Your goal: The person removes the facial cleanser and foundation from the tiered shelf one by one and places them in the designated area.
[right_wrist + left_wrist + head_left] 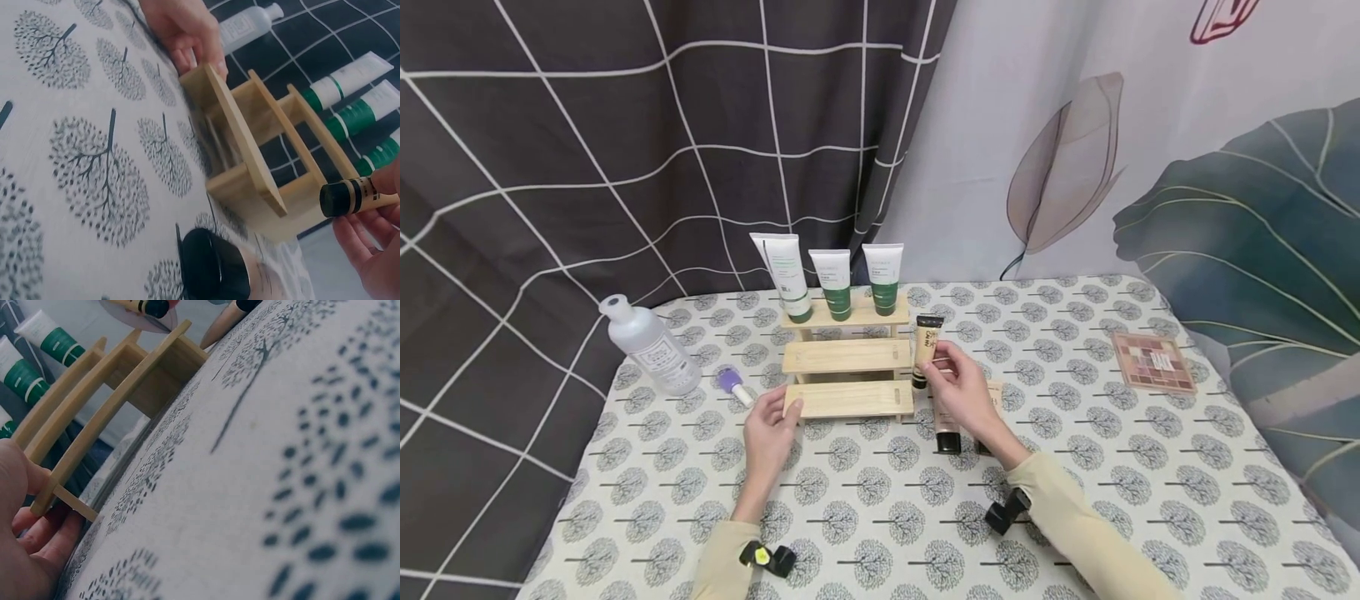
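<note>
A three-tier wooden rack (pixel 847 357) stands on the table. Three white-and-green squeeze tubes (pixel 837 287) are lined up on its top tier; the two lower tiers are bare. My left hand (pixel 769 427) grips the left end of the lowest tier, thumb on top and fingers underneath, as the left wrist view shows. My right hand (pixel 961 390) pinches a small gold tube (pixel 927 343) with a black cap, held cap down beside the rack's right end. Below that hand lies a beige tube with a black cap (pixel 948 433), and another beige item (pixel 995 398) is partly hidden by the hand.
A clear-white bottle (pixel 658 350) leans in view at the far left, with a purple-headed brush (pixel 734 385) near it. At the right lies a makeup palette (pixel 1153 362). A dark grid curtain (pixel 625 150) and a pale printed curtain (pixel 985 167) hang behind the patterned tablecloth.
</note>
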Demonstrator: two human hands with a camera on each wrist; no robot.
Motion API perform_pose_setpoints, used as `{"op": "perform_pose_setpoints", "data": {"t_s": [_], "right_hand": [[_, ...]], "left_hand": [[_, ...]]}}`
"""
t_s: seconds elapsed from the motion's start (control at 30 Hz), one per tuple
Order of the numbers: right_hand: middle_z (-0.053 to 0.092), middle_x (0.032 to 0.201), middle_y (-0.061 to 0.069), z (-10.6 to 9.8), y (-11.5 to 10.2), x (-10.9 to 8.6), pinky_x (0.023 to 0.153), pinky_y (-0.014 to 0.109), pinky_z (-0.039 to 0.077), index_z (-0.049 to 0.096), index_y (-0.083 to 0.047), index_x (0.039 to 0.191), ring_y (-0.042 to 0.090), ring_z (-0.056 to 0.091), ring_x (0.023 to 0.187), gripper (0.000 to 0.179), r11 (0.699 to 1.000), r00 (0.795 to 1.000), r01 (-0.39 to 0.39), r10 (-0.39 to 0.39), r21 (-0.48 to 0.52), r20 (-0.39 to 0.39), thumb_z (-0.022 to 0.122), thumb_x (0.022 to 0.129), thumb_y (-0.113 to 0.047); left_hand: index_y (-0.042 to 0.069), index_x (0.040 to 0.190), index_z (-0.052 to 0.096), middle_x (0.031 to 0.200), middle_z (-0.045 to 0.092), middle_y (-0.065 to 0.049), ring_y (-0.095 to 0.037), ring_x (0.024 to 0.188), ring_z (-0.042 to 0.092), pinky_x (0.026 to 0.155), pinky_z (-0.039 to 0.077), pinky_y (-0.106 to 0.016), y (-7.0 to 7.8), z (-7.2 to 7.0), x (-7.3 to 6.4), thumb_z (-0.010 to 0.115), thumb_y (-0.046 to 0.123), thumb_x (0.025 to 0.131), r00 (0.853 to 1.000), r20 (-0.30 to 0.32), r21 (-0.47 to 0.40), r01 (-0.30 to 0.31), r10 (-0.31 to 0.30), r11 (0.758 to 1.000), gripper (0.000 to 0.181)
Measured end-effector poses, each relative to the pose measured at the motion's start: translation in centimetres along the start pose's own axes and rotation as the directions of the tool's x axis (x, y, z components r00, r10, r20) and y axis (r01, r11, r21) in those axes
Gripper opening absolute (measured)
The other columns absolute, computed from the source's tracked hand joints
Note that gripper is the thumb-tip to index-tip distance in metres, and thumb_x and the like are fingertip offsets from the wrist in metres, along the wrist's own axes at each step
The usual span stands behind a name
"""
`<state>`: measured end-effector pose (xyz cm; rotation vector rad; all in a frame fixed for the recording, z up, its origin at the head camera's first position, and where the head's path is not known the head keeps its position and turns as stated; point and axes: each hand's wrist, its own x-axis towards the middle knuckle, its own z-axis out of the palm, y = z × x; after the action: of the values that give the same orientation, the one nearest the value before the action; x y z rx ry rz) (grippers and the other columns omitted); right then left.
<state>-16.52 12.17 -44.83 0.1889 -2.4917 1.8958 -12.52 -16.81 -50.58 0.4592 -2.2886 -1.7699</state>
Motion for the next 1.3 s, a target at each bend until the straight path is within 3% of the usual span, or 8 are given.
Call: {"op": "perform_pose_setpoints", "data": {"t_s": [0.27,0.53,0.93,1.1,1.3], "right_hand": [[0.066,0.121,0.024,-1.7,0.8,-0.7,0.090,0.032,0.061,0.056,0.001,0.133,0.034,0.066,0.108,0.036,0.998,0.998,-0.054,0.054,-0.031,-0.014,0.062,0.098,-0.009],[0.065,0.122,0.024,-3.8,1.4,-1.3,0.086,0.012,0.055,0.055,0.003,0.132,0.033,0.065,0.109,0.036,0.994,0.997,-0.072,0.069,-0.088,-0.031,0.061,0.098,-0.008],[0.065,0.121,0.025,-7.1,1.7,-3.3,0.085,0.008,0.051,0.052,0.007,0.136,0.031,0.063,0.109,0.041,0.977,0.995,-0.089,0.077,-0.195,-0.070,0.059,0.101,-0.011],[0.066,0.119,0.023,-8.6,1.8,-4.3,0.082,0.010,0.053,0.052,0.007,0.136,0.021,0.062,0.102,0.042,0.963,0.994,-0.102,0.087,-0.251,-0.071,0.059,0.102,-0.016],[0.065,0.116,0.023,-10.3,2.7,-5.6,0.078,0.009,0.054,0.053,0.008,0.135,0.001,0.058,0.092,0.042,0.948,0.988,-0.120,0.085,-0.296,-0.127,0.061,0.102,-0.017]], "left_hand": [[0.002,0.133,0.060,0.119,0.068,-0.021,-0.007,0.088,0.064,0.078,0.055,-0.009,-0.1,-0.1,-0.1,0.070,0.011,0.095,1.000,0.005,-0.009,0.007,-0.007,1.000,0.040],[0.001,0.133,0.060,0.119,0.068,-0.021,-0.003,0.086,0.063,0.078,0.055,-0.009,-0.2,0.0,-0.1,0.069,0.010,0.095,1.000,-0.002,-0.017,-0.001,0.001,1.000,0.040],[0.004,0.134,0.060,0.118,0.067,-0.019,-0.008,0.090,0.064,0.080,0.054,-0.009,0.0,0.0,-0.1,0.069,0.013,0.096,1.000,-0.002,-0.027,-0.003,0.003,1.000,0.040],[0.004,0.135,0.059,0.120,0.067,-0.020,-0.007,0.090,0.063,0.080,0.054,-0.008,0.0,-0.1,-0.2,0.069,0.014,0.096,1.000,0.007,-0.023,0.007,-0.007,1.000,0.042],[0.003,0.136,0.058,0.122,0.066,-0.020,-0.005,0.089,0.063,0.080,0.054,-0.008,0.1,-0.1,-0.2,0.070,0.014,0.096,1.000,0.012,-0.034,0.006,-0.006,0.999,0.043]]}}
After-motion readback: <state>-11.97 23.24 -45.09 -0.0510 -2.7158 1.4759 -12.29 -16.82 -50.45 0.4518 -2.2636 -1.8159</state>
